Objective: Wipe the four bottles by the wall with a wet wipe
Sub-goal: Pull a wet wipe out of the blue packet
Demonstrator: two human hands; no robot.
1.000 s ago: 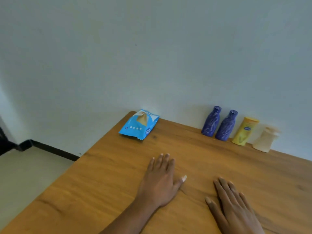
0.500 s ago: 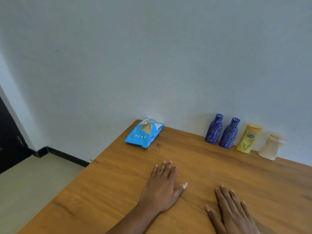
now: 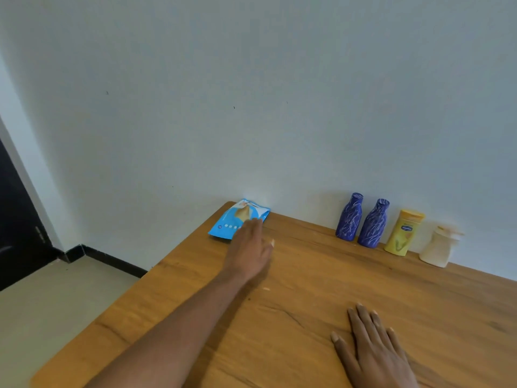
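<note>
Your left hand (image 3: 249,249) reaches toward 11 o'clock, fingers straight, tips over the near edge of the blue wet-wipe pack (image 3: 228,225) at the desk's (image 3: 321,275) far corner; blur hides whether they touch it. Your right hand (image 3: 373,354) lies flat on the desk, holding nothing. At 1 o'clock, along the wall (image 3: 279,107), stand a blue bottle (image 3: 349,218), a second blue bottle (image 3: 373,225), a yellow bottle (image 3: 404,233) and a cream bottle (image 3: 437,247).

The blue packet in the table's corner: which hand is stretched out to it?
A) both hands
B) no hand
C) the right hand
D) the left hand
D: the left hand has its fingertips at the blue packet, while the right hand lies flat on the table.
</note>
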